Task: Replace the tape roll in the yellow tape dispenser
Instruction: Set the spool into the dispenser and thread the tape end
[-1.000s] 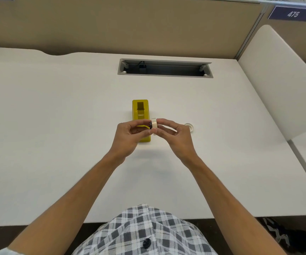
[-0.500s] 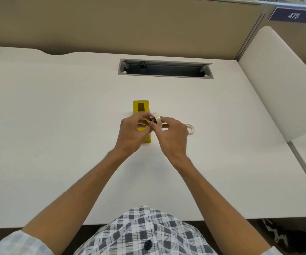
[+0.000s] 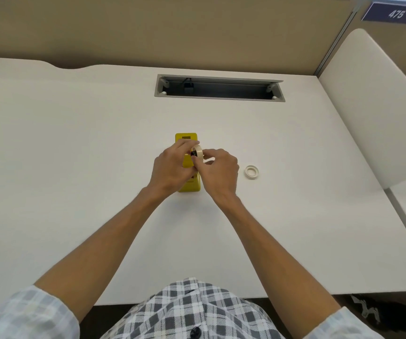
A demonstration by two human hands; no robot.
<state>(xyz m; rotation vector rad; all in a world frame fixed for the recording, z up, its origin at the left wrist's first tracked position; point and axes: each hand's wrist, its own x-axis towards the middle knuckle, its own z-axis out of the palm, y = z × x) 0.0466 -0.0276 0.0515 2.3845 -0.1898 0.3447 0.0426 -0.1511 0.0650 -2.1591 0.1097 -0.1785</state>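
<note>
The yellow tape dispenser lies lengthwise at the middle of the white desk, mostly covered by my hands. Just above it I hold a cream tape roll on edge, with a black hub showing in its hole. My left hand pinches the roll and hub from the left. My right hand grips the roll from the right. A second, thinner tape ring lies flat on the desk to the right of my right hand.
A grey cable slot is cut into the desk behind the dispenser. A beige partition wall closes the back. A white side panel stands at the right edge.
Both hands with the tape roll have moved a little away from me, over the dispenser's middle. The roll has tilted and the black hub now shows inside it.
</note>
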